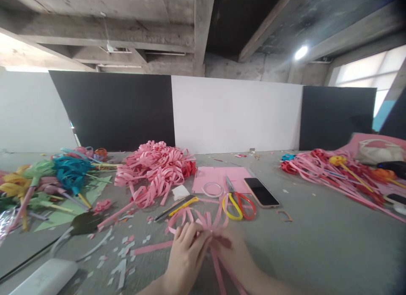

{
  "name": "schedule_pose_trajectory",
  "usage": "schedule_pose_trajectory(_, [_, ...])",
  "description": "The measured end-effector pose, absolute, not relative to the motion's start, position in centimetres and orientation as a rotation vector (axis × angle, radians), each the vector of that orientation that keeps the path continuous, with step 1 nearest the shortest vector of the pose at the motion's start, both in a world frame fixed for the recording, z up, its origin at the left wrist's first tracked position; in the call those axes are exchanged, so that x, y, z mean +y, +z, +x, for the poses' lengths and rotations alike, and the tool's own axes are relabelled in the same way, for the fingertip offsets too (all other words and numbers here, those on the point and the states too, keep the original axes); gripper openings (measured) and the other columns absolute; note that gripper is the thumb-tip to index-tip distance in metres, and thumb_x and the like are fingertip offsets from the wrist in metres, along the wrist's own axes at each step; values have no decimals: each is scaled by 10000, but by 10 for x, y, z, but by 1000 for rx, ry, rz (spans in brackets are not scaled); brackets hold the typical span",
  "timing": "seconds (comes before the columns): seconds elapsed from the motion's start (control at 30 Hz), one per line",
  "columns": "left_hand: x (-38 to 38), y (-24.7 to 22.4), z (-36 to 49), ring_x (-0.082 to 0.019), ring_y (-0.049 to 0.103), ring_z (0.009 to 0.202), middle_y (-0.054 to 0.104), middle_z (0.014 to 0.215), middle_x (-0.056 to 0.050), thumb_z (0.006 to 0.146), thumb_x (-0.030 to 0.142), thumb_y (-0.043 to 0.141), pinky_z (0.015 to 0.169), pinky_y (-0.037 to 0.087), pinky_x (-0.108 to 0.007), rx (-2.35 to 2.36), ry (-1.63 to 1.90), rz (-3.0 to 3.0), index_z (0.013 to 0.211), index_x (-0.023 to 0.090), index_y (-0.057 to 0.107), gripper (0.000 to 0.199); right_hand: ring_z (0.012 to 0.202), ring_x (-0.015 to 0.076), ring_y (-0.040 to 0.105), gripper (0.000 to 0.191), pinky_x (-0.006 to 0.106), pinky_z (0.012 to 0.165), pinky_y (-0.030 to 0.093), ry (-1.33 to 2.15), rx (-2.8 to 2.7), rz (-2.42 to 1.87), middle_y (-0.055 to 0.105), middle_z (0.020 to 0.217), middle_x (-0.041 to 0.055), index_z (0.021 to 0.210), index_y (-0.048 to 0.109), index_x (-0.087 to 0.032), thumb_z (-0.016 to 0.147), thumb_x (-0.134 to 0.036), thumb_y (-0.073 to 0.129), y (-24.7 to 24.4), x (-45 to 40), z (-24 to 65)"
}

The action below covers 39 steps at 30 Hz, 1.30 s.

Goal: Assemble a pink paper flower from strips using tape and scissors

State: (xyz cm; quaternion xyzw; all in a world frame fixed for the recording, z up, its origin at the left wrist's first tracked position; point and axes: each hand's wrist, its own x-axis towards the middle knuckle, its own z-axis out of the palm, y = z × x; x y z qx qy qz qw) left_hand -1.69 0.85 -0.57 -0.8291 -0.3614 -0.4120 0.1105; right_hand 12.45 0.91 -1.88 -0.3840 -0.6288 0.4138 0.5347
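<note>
A bunch of looped pink paper strips (pixel 207 221) spreads out in front of my fingers, with loose tails hanging toward me. My left hand (pixel 190 246) pinches the bunch where the strips meet. Close against it, my right hand (pixel 231 248) also grips the strips there, its fingertips partly hidden. Just beyond lie scissors (pixel 239 204) with one yellow and one red-orange handle, blades pointing away. A roll of narrow white tape (pixel 212 189) rests on a pink paper sheet (pixel 203 174). Left of the loops sits a yellow and black cutter (pixel 180 205).
A phone (pixel 261 192) lies right of the scissors. A big heap of pink paper loops (pixel 155 168) stands behind left, colourful paper flowers (pixel 71 168) farther left. More pink strips (pixel 317 172) lie at right. Paper scraps (pixel 127 248) and a white power bank (pixel 47 278) are at near left.
</note>
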Motion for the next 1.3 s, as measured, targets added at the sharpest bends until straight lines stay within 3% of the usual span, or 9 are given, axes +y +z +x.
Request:
schedule_pose_trajectory(0.23, [9,-4,-18,-154,482,739,547,797,-24,822,164,416,665,363,-291,-1165,-1046,-2522,922,234,579,203,643,154,553,161,264,645,442,926,-1538,-1009,637,681,22,751,679,-176,714,-170,523,-28,11,128])
schedule_pose_trajectory(0.97, [11,-1,-15,-154,484,764,532,788,-20,817,152,406,697,372,-290,-1313,-1183,-2679,881,226,603,220,626,131,488,213,212,571,369,881,-1630,-1071,544,637,-7,646,601,-164,770,-299,492,-17,4,128])
schedule_pose_trajectory(1.3, [11,-2,-15,-155,481,758,524,783,-23,826,152,384,681,369,-291,-1309,-1170,-2680,889,219,601,235,623,136,510,163,219,585,382,820,-1622,-1105,576,635,1,644,628,-166,739,-234,513,-18,4,127])
